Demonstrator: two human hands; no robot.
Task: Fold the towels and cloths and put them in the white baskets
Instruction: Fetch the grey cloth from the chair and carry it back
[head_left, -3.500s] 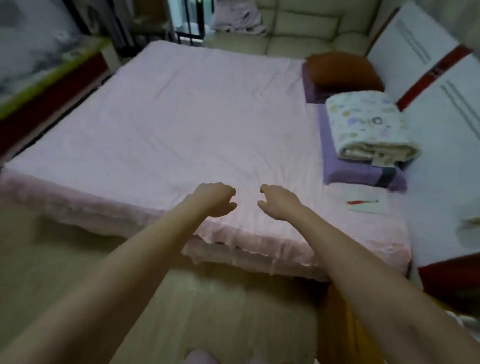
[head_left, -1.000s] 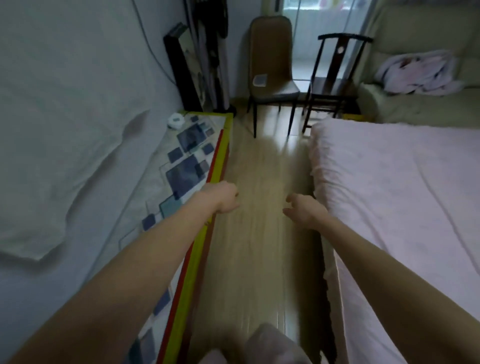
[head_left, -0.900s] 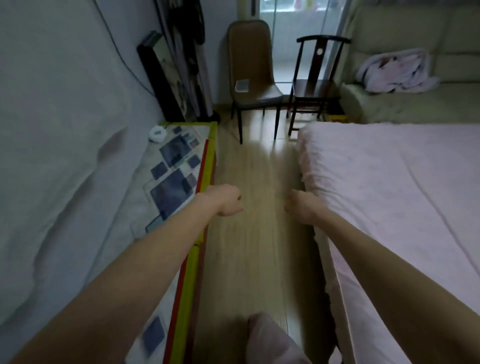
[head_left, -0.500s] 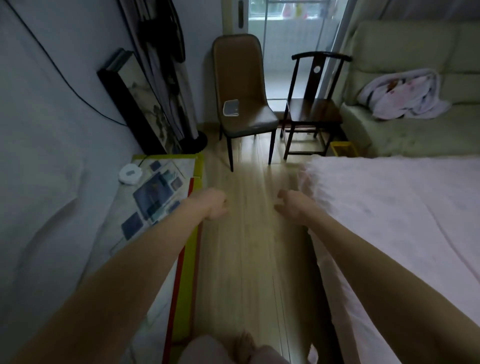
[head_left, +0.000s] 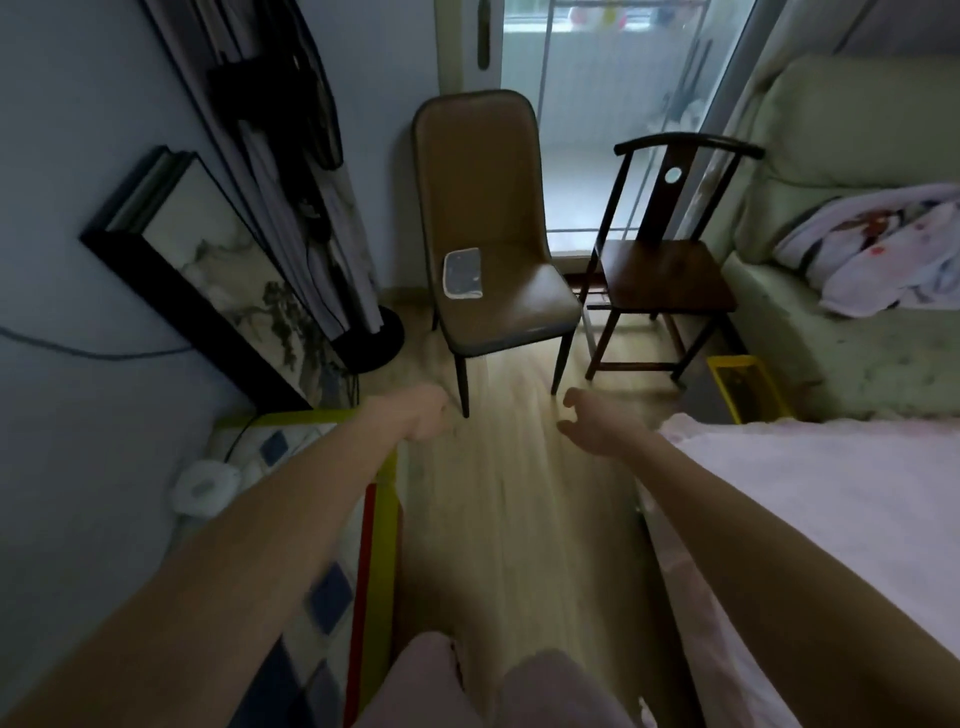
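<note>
Tan chair (head_left: 488, 228), dark chair (head_left: 670, 260): two; two hands, left hand (head_left: 423, 413) fingers curled, right hand (head_left: 589, 428) fingers loose, holding nothing.

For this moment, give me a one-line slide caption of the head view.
Empty left hand and right hand reach along the wooden floor toward a tan padded chair bearing a small folded cloth.
</note>
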